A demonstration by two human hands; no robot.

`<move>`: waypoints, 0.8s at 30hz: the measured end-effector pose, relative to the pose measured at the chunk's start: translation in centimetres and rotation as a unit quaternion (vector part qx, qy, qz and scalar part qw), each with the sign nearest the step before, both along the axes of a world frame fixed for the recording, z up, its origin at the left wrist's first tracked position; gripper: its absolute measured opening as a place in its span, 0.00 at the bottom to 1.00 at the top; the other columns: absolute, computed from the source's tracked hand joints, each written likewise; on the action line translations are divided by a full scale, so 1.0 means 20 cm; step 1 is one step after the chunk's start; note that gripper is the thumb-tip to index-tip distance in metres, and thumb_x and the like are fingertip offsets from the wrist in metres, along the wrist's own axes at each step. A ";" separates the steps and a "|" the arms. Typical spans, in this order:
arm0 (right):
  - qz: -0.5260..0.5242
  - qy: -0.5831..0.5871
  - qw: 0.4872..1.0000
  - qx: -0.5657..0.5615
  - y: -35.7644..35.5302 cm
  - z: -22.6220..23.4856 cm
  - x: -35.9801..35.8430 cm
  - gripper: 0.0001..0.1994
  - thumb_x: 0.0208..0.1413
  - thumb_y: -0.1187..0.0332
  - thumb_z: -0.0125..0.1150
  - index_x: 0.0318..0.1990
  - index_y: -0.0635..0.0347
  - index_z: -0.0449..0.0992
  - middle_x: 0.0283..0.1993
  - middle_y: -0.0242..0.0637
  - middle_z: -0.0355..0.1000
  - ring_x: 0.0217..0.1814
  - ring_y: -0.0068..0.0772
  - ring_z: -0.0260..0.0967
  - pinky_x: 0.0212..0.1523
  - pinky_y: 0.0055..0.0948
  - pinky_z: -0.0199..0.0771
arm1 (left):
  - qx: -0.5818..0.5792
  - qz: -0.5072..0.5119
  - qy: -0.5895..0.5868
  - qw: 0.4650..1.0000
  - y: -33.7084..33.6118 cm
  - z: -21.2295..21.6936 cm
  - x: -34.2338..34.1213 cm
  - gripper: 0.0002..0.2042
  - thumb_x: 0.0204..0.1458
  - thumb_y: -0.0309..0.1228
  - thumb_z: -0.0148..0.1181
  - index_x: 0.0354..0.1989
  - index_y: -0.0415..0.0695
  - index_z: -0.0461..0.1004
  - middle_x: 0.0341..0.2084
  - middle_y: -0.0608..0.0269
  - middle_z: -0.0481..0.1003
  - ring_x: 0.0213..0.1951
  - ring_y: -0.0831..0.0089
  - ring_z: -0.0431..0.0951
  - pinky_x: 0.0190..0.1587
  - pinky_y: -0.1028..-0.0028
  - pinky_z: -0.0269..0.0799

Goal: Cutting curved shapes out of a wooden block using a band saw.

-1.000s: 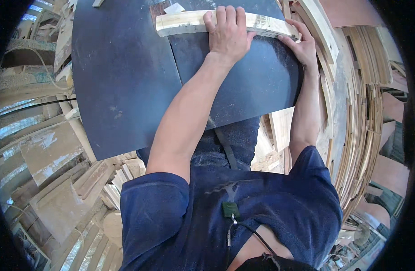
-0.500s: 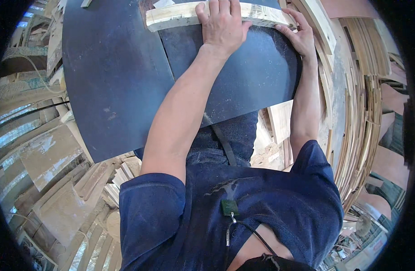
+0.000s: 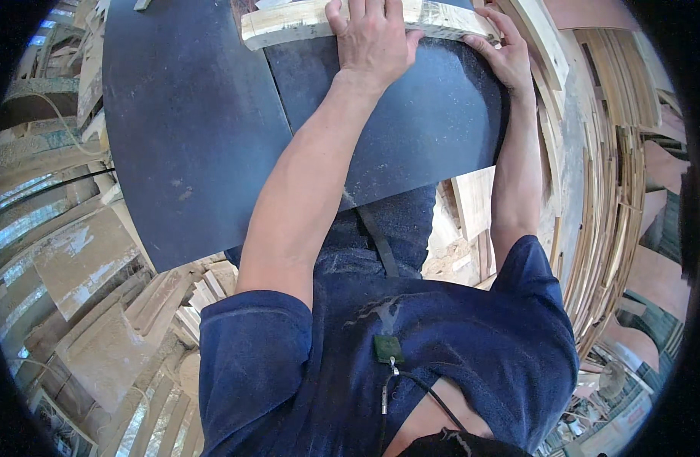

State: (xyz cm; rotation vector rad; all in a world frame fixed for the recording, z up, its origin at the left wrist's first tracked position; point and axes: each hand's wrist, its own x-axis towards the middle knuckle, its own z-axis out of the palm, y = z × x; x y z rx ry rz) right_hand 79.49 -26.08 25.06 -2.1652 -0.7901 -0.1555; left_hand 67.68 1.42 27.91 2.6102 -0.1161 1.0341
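While both my arms were stretched out over the dark tabletop, the following stood as noted.

Item: pale wooden board, rough-faced, lying crosswise at the far edge of the table, its left end free, its right end running toward the stacks of timber.

Item: my left hand, laid palm-down on the middle of the board, fingers spread flat over its far edge; pressing rather than gripping, nothing closed inside it.

Item: my right hand, set against the board's right end, fingers curled lightly round the near corner; whether the thumb had real purchase I could not tell.

Item: tabletop, two dark sheets meeting at a seam that ran from the near side toward the board; dusty, scuffed.

Item: stacked planks on the right, standing on edge, close beside my right forearm. Offcuts heaped on the floor at the near left.

Risk, as I judged it: the board was held by downward pressure only, so any push could have let it skid on the dusty surface. The unsupported left end might have swung. The rough grain under my flat palm could have given splinters, and my right elbow stood near enough to the planks to knock them.
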 end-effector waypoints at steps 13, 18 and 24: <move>-0.024 -0.026 0.999 0.027 0.04 0.04 -0.02 0.31 0.57 0.64 0.81 0.68 0.59 0.76 0.63 0.33 0.79 0.66 0.28 0.74 0.68 0.30 0.73 | -0.001 0.000 0.020 1.000 0.01 0.00 0.02 0.33 0.45 0.44 0.78 0.57 0.39 0.74 0.48 0.51 0.72 0.57 0.53 0.71 0.63 0.45 0.59; -0.018 0.015 0.997 0.070 0.04 0.03 0.00 0.32 0.57 0.62 0.82 0.67 0.59 0.77 0.63 0.33 0.79 0.67 0.28 0.73 0.69 0.31 0.72 | -0.010 -0.001 0.020 1.000 0.00 0.01 0.02 0.33 0.44 0.44 0.78 0.57 0.39 0.75 0.48 0.51 0.72 0.56 0.53 0.71 0.64 0.45 0.59; -0.028 -0.006 0.999 0.044 0.05 0.04 -0.01 0.32 0.57 0.62 0.81 0.67 0.58 0.77 0.64 0.33 0.79 0.68 0.29 0.73 0.70 0.32 0.71 | 0.000 0.010 0.018 1.000 0.00 0.03 0.02 0.33 0.44 0.44 0.78 0.57 0.39 0.75 0.48 0.51 0.72 0.57 0.52 0.71 0.64 0.45 0.59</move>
